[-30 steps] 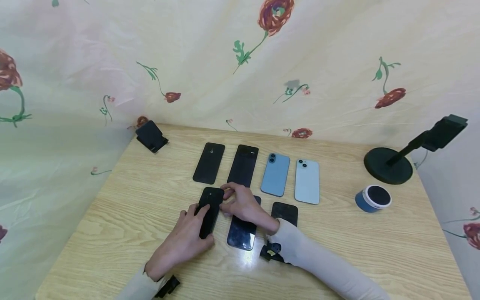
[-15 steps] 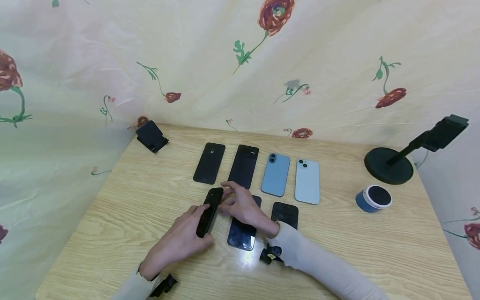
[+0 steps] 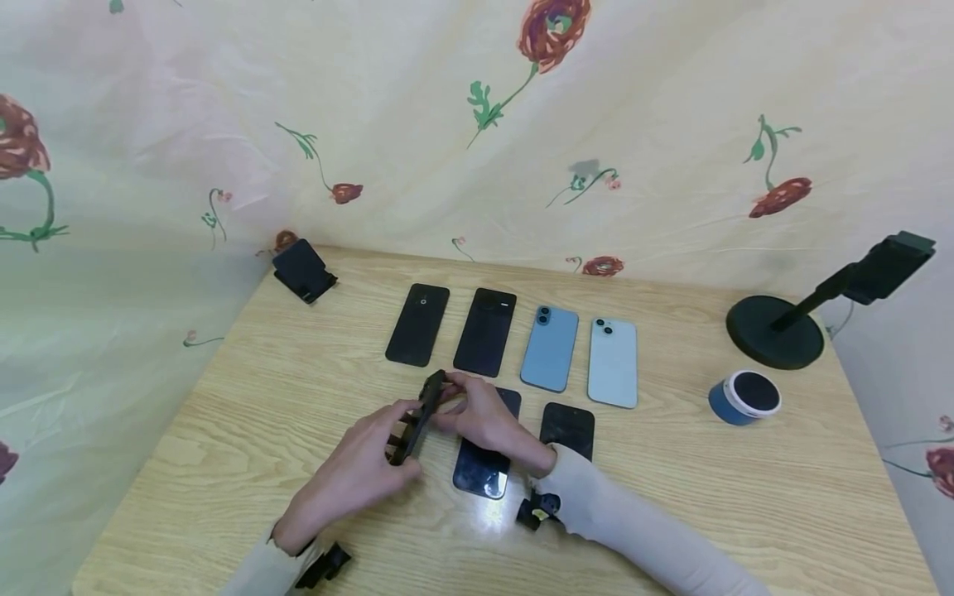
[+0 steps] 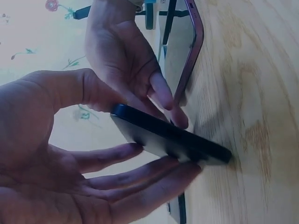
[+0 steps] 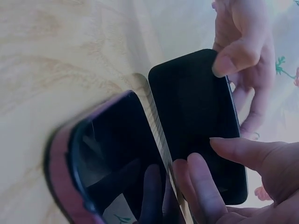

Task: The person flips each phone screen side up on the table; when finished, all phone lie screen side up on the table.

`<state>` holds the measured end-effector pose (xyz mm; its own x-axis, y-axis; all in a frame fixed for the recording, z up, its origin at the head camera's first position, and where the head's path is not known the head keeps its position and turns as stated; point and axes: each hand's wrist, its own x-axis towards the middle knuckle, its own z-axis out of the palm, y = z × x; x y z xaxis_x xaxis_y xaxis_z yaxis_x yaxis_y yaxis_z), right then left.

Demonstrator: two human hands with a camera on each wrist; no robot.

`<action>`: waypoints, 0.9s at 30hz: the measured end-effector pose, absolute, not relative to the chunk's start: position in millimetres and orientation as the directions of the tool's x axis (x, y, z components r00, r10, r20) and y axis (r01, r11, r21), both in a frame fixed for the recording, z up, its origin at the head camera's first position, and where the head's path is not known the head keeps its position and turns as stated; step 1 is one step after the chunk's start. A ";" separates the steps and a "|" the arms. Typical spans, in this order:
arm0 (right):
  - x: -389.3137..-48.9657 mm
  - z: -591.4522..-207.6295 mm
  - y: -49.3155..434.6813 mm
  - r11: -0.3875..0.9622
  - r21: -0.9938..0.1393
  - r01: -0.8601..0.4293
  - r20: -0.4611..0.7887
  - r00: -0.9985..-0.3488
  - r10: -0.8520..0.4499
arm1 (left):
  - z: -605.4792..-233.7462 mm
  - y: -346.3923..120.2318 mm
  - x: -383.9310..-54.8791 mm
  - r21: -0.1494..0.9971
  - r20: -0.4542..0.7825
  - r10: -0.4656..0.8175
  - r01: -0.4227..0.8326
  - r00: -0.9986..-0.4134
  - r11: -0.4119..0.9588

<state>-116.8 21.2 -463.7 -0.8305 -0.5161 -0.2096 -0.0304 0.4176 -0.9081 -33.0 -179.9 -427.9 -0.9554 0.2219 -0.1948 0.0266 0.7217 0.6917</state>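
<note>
A black smartphone stands tilted on its long side between my two hands, its dark screen turned toward the right hand. My left hand grips its near end, with the thumb at a corner and the fingers spread against the underside. At the far end my right hand holds it. In the right wrist view, the right thumb lies over the screen and two fingers reach its lower side. Under the right hand, a dark phone with a reddish edge lies screen up on the table, partly covered.
Behind the hands lie two black phones, a blue phone and a pale blue phone. Another dark phone sits by the right wrist. A folded black stand, a round-based stand and a blue jar stand farther out.
The held phone has turned from lying nearly flat to standing tilted on its long side. The left fingers have slipped beneath it; the right hand has stayed almost in place.
</note>
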 end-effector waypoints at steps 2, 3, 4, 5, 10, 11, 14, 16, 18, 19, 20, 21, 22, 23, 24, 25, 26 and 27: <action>-115.4 -463.0 20.4 0.422 -0.907 -0.001 -0.236 -0.828 -0.508 | -429.4 -182.3 -34.3 0.718 -0.180 0.233 0.034 -0.956 0.696; -114.7 -463.1 20.0 0.424 -0.905 0.013 -0.248 -0.828 -0.503 | -430.1 -183.2 -35.0 0.732 -0.176 0.236 0.033 -0.956 0.681; -114.3 -463.3 19.5 0.428 -0.904 0.024 -0.258 -0.827 -0.499 | -431.0 -183.9 -35.8 0.747 -0.174 0.237 0.029 -0.956 0.664; -113.9 -463.6 18.9 0.429 -0.903 0.035 -0.267 -0.827 -0.495 | -431.7 -184.6 -36.3 0.761 -0.173 0.237 0.023 -0.956 0.649; -113.6 -464.6 16.2 0.442 -0.896 0.048 -0.284 -0.827 -0.485 | -434.5 -187.2 -39.2 0.809 -0.143 0.216 0.011 -0.966 0.588; -113.7 -464.5 15.7 0.443 -0.895 0.049 -0.285 -0.826 -0.485 | -435.2 -187.9 -39.9 0.814 -0.132 0.212 0.016 -0.968 0.581; -114.0 -463.7 14.8 0.452 -0.891 0.046 -0.289 -0.824 -0.487 | -437.7 -190.7 -41.8 0.830 -0.112 0.200 0.019 -0.973 0.558; -114.1 -463.1 14.5 0.459 -0.888 0.042 -0.291 -0.823 -0.487 | -439.0 -192.3 -42.6 0.840 -0.115 0.191 0.008 -0.975 0.543; -114.1 -462.7 14.1 0.466 -0.884 0.045 -0.298 -0.822 -0.486 | -440.1 -193.8 -43.2 0.849 -0.123 0.180 -0.009 -0.976 0.529; -114.2 -462.5 13.9 0.470 -0.882 0.045 -0.300 -0.822 -0.485 | -440.7 -194.7 -43.5 0.852 -0.128 0.174 -0.018 -0.976 0.523; -114.2 -462.4 13.7 0.472 -0.880 0.046 -0.303 -0.821 -0.484 | -441.3 -195.6 -43.7 0.856 -0.131 0.168 -0.026 -0.977 0.515; -114.2 -462.1 13.6 0.476 -0.878 0.050 -0.307 -0.822 -0.480 | -441.7 -196.4 -43.8 0.859 -0.133 0.160 -0.034 -0.978 0.510; -114.3 -462.1 13.4 0.478 -0.877 0.048 -0.308 -0.821 -0.481 | -442.3 -197.3 -43.9 0.862 -0.135 0.150 -0.042 -0.979 0.505; -114.3 -461.9 13.1 0.483 -0.874 0.049 -0.311 -0.821 -0.479 | -442.8 -198.3 -44.1 0.864 -0.136 0.140 -0.049 -0.981 0.501; -114.6 -461.8 13.0 0.489 -0.871 0.045 -0.311 -0.822 -0.477 | -443.4 -199.5 -44.4 0.865 -0.138 0.129 -0.056 -0.982 0.498; -114.8 -461.8 12.8 0.498 -0.866 0.041 -0.312 -0.823 -0.475 | -444.2 -200.8 -44.7 0.863 -0.139 0.120 -0.061 -0.983 0.501; -115.1 -461.7 12.6 0.507 -0.862 0.034 -0.311 -0.824 -0.474 | -444.9 -202.0 -45.1 0.863 -0.142 0.112 -0.067 -0.984 0.501; -115.7 -462.2 12.5 0.514 -0.857 0.024 -0.307 -0.825 -0.474 | -445.6 -203.2 -45.5 0.861 -0.145 0.103 -0.074 -0.984 0.503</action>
<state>-115.7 12.5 -462.2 -0.8253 -0.4740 -0.3070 0.0237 0.5140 -0.8575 -45.5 -203.2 -445.6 -0.9840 0.1034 -0.1453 -0.0744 0.5025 0.8614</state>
